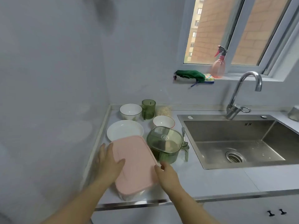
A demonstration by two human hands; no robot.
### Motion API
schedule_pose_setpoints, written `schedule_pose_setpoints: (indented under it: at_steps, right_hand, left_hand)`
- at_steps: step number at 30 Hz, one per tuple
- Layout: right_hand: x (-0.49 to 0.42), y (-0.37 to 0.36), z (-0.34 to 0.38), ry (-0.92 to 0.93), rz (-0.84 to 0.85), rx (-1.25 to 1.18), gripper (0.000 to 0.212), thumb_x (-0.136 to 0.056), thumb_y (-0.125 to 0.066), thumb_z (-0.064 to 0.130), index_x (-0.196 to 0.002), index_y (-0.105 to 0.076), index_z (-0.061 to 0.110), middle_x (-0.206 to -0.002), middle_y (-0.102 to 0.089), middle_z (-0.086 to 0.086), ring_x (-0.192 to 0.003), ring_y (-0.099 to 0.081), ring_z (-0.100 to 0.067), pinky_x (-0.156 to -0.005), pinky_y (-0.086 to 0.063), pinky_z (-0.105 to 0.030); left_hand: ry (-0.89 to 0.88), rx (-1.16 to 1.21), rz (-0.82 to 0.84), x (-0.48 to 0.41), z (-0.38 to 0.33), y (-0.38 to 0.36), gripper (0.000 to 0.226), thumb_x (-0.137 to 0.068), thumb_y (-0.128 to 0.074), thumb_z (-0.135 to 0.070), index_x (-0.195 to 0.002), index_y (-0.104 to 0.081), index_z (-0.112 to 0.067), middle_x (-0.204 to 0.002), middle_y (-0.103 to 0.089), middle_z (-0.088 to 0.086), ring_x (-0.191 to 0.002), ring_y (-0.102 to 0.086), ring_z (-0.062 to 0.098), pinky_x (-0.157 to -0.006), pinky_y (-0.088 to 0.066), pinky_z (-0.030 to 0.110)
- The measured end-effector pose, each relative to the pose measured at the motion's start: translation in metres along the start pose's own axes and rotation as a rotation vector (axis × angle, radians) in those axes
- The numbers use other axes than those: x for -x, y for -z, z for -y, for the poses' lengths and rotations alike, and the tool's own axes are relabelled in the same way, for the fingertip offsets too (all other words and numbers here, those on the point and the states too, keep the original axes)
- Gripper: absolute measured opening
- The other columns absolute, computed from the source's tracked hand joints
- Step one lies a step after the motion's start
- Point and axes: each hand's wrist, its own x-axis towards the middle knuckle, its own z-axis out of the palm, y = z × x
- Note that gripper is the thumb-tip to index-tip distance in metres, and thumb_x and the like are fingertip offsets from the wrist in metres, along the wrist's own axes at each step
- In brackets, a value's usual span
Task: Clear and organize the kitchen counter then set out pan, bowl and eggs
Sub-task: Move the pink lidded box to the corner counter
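Note:
A pink-lidded rectangular container (135, 164) stands on the grey counter (210, 180) near its front edge. My left hand (108, 162) grips its left side, thumb lying on the lid. My right hand (166, 173) holds its right edge with the fingertips. Behind it lies a white plate (124, 129). Two white bowls stand further back, one (130, 110) at the rear and one with a red rim (163, 121) to its right. No pan or eggs are in view.
A green lidded container (165, 141) touches the pink box's far right corner. A green cup (148, 109) and a bag of grains (163, 111) stand at the back. The steel sink (242, 143) with its tap (242, 92) lies to the right. A spray bottle (219, 65) and cloths (189, 75) sit on the sill.

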Motion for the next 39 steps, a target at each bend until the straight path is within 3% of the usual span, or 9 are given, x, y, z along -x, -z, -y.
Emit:
schedule_pose_setpoints:
  at_steps: [4, 10, 16, 21, 26, 31, 33, 36, 39]
  right_hand:
    - [0.001, -0.019, -0.004, -0.018, 0.000, 0.006, 0.031, -0.100, -0.029, 0.017, -0.126, -0.041, 0.005, -0.125, -0.055, -0.013, -0.096, -0.047, -0.020, -0.083, -0.039, -0.027]
    - [-0.001, -0.024, 0.000, -0.049, -0.015, -0.033, 0.032, -0.102, -0.024, 0.020, -0.125, -0.042, 0.006, -0.116, -0.054, -0.010, -0.096, -0.046, -0.020, -0.082, -0.037, -0.028]
    - [0.011, -0.027, 0.001, -0.128, 0.006, -0.230, 0.029, -0.103, -0.024, 0.026, -0.124, -0.040, 0.015, -0.109, -0.050, -0.002, -0.101, -0.048, -0.021, -0.097, -0.045, -0.043]
    - [0.034, -0.030, -0.001, -0.232, 0.155, -0.537, 0.023, -0.101, -0.035, 0.028, -0.123, -0.038, 0.025, -0.104, -0.051, 0.009, -0.091, -0.051, -0.012, -0.079, -0.053, -0.037]
    - [0.044, -0.032, 0.000, -0.295, 0.184, -0.689, 0.027, -0.096, -0.048, 0.028, -0.123, -0.042, 0.026, -0.095, -0.055, 0.001, -0.078, -0.049, -0.015, -0.068, -0.049, -0.032]
    - [0.053, -0.043, 0.009, -0.296, 0.250, -0.697, 0.036, -0.091, -0.053, 0.027, -0.123, -0.043, 0.037, -0.095, -0.058, -0.002, -0.076, -0.054, -0.020, -0.063, -0.050, -0.029]
    - [0.057, -0.048, 0.017, -0.262, 0.283, -0.696, 0.035, -0.090, -0.052, 0.026, -0.121, -0.045, 0.038, -0.098, -0.058, -0.003, -0.076, -0.055, -0.021, -0.062, -0.050, -0.029]
    - [0.064, -0.048, 0.037, -0.163, 0.273, -0.665, 0.036, -0.080, -0.056, 0.029, -0.112, -0.050, 0.043, -0.098, -0.058, -0.001, -0.079, -0.054, -0.020, -0.062, -0.051, -0.029]
    - [0.067, -0.036, 0.057, -0.049, 0.249, -0.648, 0.055, -0.064, -0.057, 0.037, -0.118, -0.048, 0.045, -0.102, -0.060, 0.003, -0.085, -0.057, -0.020, -0.071, -0.052, -0.032]
  left_hand:
    - [0.145, 0.513, 0.288, 0.011, 0.024, -0.007, 0.082, -0.092, -0.056, -0.017, -0.148, 0.003, -0.016, -0.144, -0.027, -0.004, -0.133, -0.032, 0.023, -0.109, -0.028, 0.037]
    - [0.222, 0.585, 0.401, 0.004, 0.032, -0.006, 0.059, -0.093, -0.054, -0.022, -0.143, -0.024, -0.015, -0.139, -0.045, 0.004, -0.115, -0.046, 0.019, -0.100, -0.037, 0.031]
    - [0.308, 0.718, 0.369, 0.005, 0.037, -0.005, 0.059, -0.092, -0.057, -0.020, -0.143, -0.028, -0.014, -0.137, -0.047, 0.006, -0.123, -0.047, 0.027, -0.108, -0.036, 0.044]
    - [0.443, 0.881, 0.246, 0.019, 0.055, -0.012, 0.042, -0.089, -0.059, -0.024, -0.126, -0.048, -0.008, -0.119, -0.063, 0.011, -0.106, -0.059, 0.030, -0.092, -0.049, 0.046]
    - [0.489, 0.969, 0.338, 0.023, 0.054, -0.001, 0.021, -0.092, -0.052, -0.023, -0.106, -0.061, -0.010, -0.100, -0.068, 0.009, -0.088, -0.062, 0.027, -0.066, -0.046, 0.034]
    - [0.581, 1.161, 0.345, 0.028, 0.054, 0.020, 0.019, -0.088, -0.053, -0.023, -0.098, -0.064, -0.010, -0.086, -0.071, 0.009, -0.084, -0.061, 0.027, -0.077, -0.048, 0.039]
    - [0.566, 1.259, 0.307, 0.033, 0.054, 0.029, 0.020, -0.087, -0.048, -0.019, -0.094, -0.064, -0.010, -0.074, -0.073, 0.007, -0.083, -0.060, 0.028, -0.083, -0.047, 0.041]
    - [0.455, 1.360, 0.226, 0.043, 0.046, 0.047, 0.023, -0.086, -0.040, -0.012, -0.090, -0.062, -0.010, -0.066, -0.072, 0.003, -0.080, -0.059, 0.025, -0.073, -0.048, 0.038]
    - [0.347, 1.420, 0.167, 0.043, 0.028, 0.069, 0.026, -0.085, -0.038, -0.009, -0.090, -0.063, -0.013, -0.075, -0.072, 0.001, -0.083, -0.060, 0.022, -0.076, -0.047, 0.038]
